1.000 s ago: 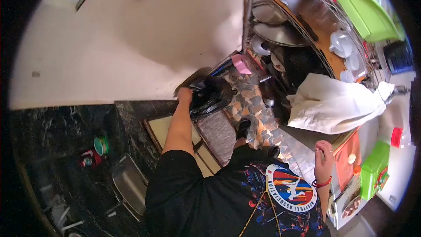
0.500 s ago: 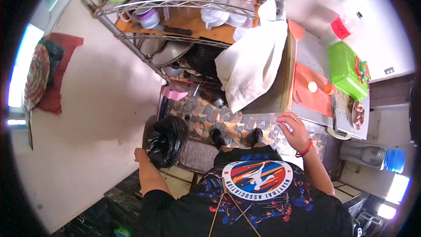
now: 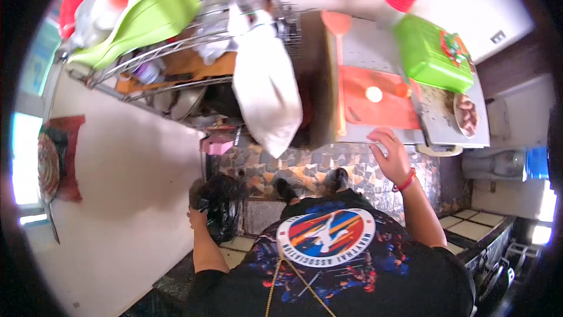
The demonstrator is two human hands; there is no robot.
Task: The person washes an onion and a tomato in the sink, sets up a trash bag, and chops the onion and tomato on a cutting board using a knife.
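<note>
My left hand (image 3: pixel 197 218) is low at the left, against the near-left edge of a black plastic bag (image 3: pixel 221 208). Its fingers look curled; blur and the dark plastic hide what they hold, if anything. My right hand (image 3: pixel 390 156) hovers at the counter's front edge, fingers loosely stretched, thumb apart, with nothing in it. Just beyond it lies an orange cutting board (image 3: pixel 381 114) bearing a pale round piece (image 3: pixel 373 94), an orange-red round item (image 3: pixel 403 90) and a small knife (image 3: pixel 353 114). An orange long-handled spatula (image 3: pixel 340 65) lies along the board's left side.
A wire rack (image 3: pixel 161 41) carries a green dish tray (image 3: pixel 158 15) and has a white cloth (image 3: pixel 267 82) hanging from it. Right on the counter are a green basket (image 3: pixel 431 53) and a plate of meat-like pieces (image 3: pixel 467 116). A pink container (image 3: pixel 217 144) sits below the rack.
The view has turned, so the rack and counter sit further left. My left hand has shifted slightly down beside the bag. My right hand keeps its loose pose, now closer to the cutting board.
</note>
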